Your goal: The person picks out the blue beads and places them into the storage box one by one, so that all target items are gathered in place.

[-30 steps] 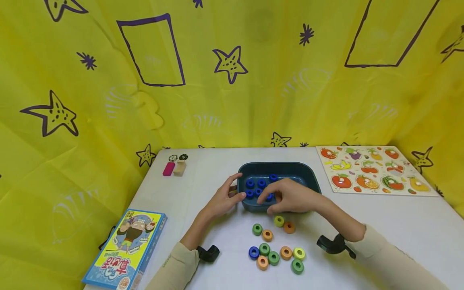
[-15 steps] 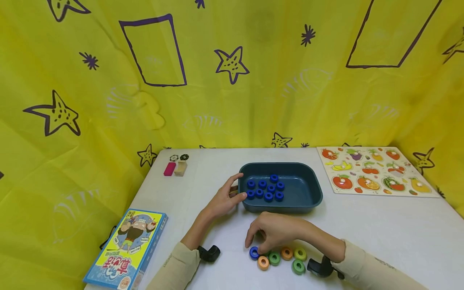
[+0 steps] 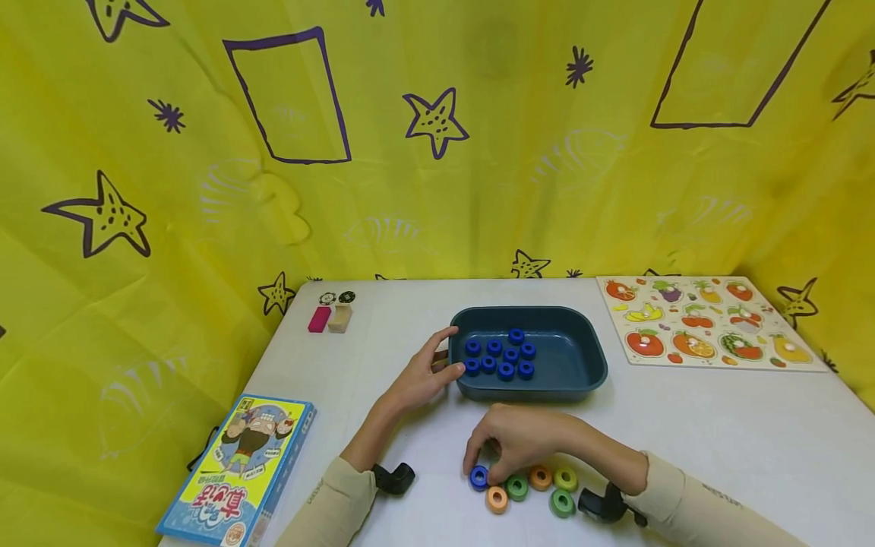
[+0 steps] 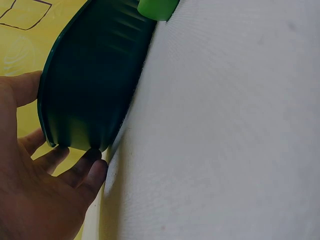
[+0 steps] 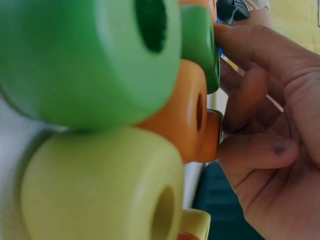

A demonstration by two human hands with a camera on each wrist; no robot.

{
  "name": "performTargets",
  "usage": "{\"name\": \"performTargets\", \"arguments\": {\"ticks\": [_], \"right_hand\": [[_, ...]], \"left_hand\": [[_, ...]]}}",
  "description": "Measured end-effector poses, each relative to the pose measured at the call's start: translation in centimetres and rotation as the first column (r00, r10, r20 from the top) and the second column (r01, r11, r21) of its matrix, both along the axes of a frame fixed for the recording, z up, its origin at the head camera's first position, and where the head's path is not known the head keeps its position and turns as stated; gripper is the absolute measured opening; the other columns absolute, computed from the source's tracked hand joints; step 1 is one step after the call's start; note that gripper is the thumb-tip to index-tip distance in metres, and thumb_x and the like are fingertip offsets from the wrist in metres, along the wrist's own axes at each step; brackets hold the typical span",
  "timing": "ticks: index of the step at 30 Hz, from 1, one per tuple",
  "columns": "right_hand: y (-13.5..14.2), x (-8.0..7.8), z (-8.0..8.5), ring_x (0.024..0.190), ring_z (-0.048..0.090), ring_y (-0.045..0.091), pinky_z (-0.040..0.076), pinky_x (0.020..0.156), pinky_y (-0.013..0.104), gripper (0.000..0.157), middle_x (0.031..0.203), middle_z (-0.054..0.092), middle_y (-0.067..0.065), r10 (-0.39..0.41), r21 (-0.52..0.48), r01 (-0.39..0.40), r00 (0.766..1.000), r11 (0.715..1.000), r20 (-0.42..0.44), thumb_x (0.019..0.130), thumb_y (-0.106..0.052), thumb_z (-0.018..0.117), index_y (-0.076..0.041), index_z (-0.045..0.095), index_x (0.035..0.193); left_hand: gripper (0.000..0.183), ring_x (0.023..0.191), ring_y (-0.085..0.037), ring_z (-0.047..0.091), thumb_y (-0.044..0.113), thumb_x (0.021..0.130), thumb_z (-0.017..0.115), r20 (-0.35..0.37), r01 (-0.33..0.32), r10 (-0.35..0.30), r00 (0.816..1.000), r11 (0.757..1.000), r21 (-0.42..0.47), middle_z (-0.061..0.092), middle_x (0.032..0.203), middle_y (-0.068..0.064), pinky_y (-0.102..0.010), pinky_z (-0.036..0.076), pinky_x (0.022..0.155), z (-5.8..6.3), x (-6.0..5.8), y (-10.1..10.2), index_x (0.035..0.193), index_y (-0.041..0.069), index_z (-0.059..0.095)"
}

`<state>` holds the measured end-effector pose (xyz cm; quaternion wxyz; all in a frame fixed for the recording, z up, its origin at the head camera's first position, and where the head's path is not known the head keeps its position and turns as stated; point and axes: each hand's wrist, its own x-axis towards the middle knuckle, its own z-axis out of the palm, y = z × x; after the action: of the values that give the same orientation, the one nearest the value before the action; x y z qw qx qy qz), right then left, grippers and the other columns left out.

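A dark teal tub (image 3: 570, 361) holds several blue rings (image 3: 510, 355) in its left part. My left hand (image 3: 418, 380) grips the tub's left end, and the left wrist view shows thumb and fingers around the tub's end wall (image 4: 90, 85). In front of the tub, my right hand (image 3: 522, 437) pinches a blue ring (image 3: 478, 477) between thumb and finger, low at the table. Beside it lie an orange ring (image 3: 497, 499) and a green ring (image 3: 517, 488). Some other rings are hidden behind this hand in the head view.
More rings lie to the right, among them a yellow ring (image 3: 566, 479) and a green ring (image 3: 562, 503). A game box (image 3: 235, 467) is at left, a fruit puzzle board (image 3: 707, 323) at back right. Pink (image 3: 319, 319) and wooden blocks (image 3: 339, 319) stand at back left.
My right hand has come from over the tub down to the loose blue ring on the table and closed its fingertips on it. My left hand stays at the tub's end.
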<state>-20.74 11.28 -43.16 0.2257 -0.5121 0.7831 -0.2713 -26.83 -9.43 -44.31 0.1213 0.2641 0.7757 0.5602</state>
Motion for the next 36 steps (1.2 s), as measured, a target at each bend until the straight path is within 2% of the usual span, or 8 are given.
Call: {"name": "performTargets", "arguments": {"ticks": [6, 9, 12, 17, 22, 26, 28, 36], "right_hand": [[0.4, -0.1, 0.7, 0.055, 0.048, -0.001, 0.039, 0.048, 0.017, 0.022, 0.080, 0.061, -0.022, -0.049, -0.051, 0.050, 0.998, 0.997, 0.028, 0.079, -0.022, 0.073, -0.029, 0.071, 0.099], [1.0, -0.7, 2.3, 0.052, 0.048, 0.002, 0.040, 0.046, 0.019, 0.023, 0.079, 0.061, -0.018, -0.090, -0.102, 0.093, 0.995, 0.990, 0.039, 0.080, -0.023, 0.073, -0.029, 0.070, 0.102], [1.9, -1.9, 4.1, 0.053, 0.049, 0.003, 0.041, 0.047, 0.021, 0.023, 0.078, 0.061, -0.016, -0.150, -0.148, 0.148, 0.989, 0.978, -0.004, 0.081, -0.027, 0.072, -0.028, 0.070, 0.105], [3.4, -4.4, 5.2, 0.053, 0.048, 0.008, 0.040, 0.047, 0.023, 0.024, 0.075, 0.060, -0.013, -0.289, -0.175, 0.272, 0.954, 0.946, -0.080, 0.081, -0.033, 0.072, -0.029, 0.070, 0.104], [4.4, -6.8, 3.6, 0.049, 0.045, 0.008, 0.037, 0.045, 0.022, 0.022, 0.070, 0.058, -0.004, -0.387, -0.160, 0.372, 0.919, 0.914, -0.077, 0.081, -0.031, 0.073, -0.028, 0.070, 0.103], [4.5, -7.9, 1.7, 0.046, 0.042, 0.006, 0.036, 0.043, 0.021, 0.022, 0.074, 0.061, -0.005, -0.392, -0.141, 0.380, 0.917, 0.914, -0.075, 0.081, -0.026, 0.073, -0.025, 0.071, 0.103], [4.4, -8.3, 0.9, 0.045, 0.042, 0.005, 0.036, 0.043, 0.021, 0.022, 0.079, 0.064, -0.007, -0.374, -0.137, 0.362, 0.925, 0.922, -0.072, 0.082, -0.024, 0.072, -0.023, 0.071, 0.103], [4.1, -8.4, -0.5, 0.046, 0.044, 0.005, 0.038, 0.045, 0.021, 0.021, 0.091, 0.065, -0.012, -0.346, -0.107, 0.337, 0.935, 0.935, -0.077, 0.082, -0.019, 0.071, -0.021, 0.071, 0.103]], "left_hand": [[0.066, 0.122, -0.029, 0.045, 0.031, 0.091, 0.061, -0.022, -0.042, 0.041, 0.999, 0.999, -0.022, 0.034, 0.144, -0.012, -0.043, 0.040, 0.096, -2.2, -1.0, 0.0, 0.146, 0.022, 0.027], [0.066, 0.122, -0.029, 0.045, 0.032, 0.090, 0.061, -0.021, -0.041, 0.041, 0.999, 0.999, -0.027, 0.035, 0.143, -0.012, -0.044, 0.039, 0.096, -2.2, -1.0, 0.0, 0.146, 0.022, 0.026], [0.067, 0.122, -0.028, 0.046, 0.033, 0.090, 0.061, -0.019, -0.042, 0.042, 0.999, 0.999, -0.031, 0.036, 0.143, -0.013, -0.045, 0.039, 0.097, -2.1, -0.9, 0.0, 0.146, 0.023, 0.026], [0.065, 0.124, -0.030, 0.043, 0.029, 0.091, 0.060, -0.012, -0.044, 0.043, 0.999, 0.998, -0.038, 0.032, 0.145, -0.013, -0.045, 0.037, 0.098, -1.8, -0.9, 0.1, 0.146, 0.024, 0.026], [0.063, 0.125, -0.037, 0.040, 0.020, 0.093, 0.059, 0.009, -0.038, 0.039, 0.999, 0.998, -0.048, 0.026, 0.147, -0.019, -0.048, 0.036, 0.098, 0.1, 0.2, 0.1, 0.146, 0.016, 0.025], [0.062, 0.125, -0.040, 0.039, 0.018, 0.093, 0.057, 0.017, -0.033, 0.034, 0.999, 0.998, -0.055, 0.025, 0.146, -0.024, -0.049, 0.036, 0.098, 1.2, 0.9, 0.1, 0.146, 0.012, 0.025], [0.061, 0.125, -0.041, 0.039, 0.018, 0.094, 0.057, 0.016, -0.030, 0.031, 0.999, 0.998, -0.046, 0.026, 0.145, -0.025, -0.049, 0.036, 0.098, 1.2, 0.9, 0.1, 0.146, 0.011, 0.025], [0.064, 0.125, -0.031, 0.042, 0.030, 0.092, 0.059, 0.014, -0.042, 0.043, 0.999, 0.998, -0.047, 0.028, 0.147, -0.014, -0.047, 0.036, 0.098, -2.0, -0.8, 0.2, 0.146, 0.026, 0.025]]}}
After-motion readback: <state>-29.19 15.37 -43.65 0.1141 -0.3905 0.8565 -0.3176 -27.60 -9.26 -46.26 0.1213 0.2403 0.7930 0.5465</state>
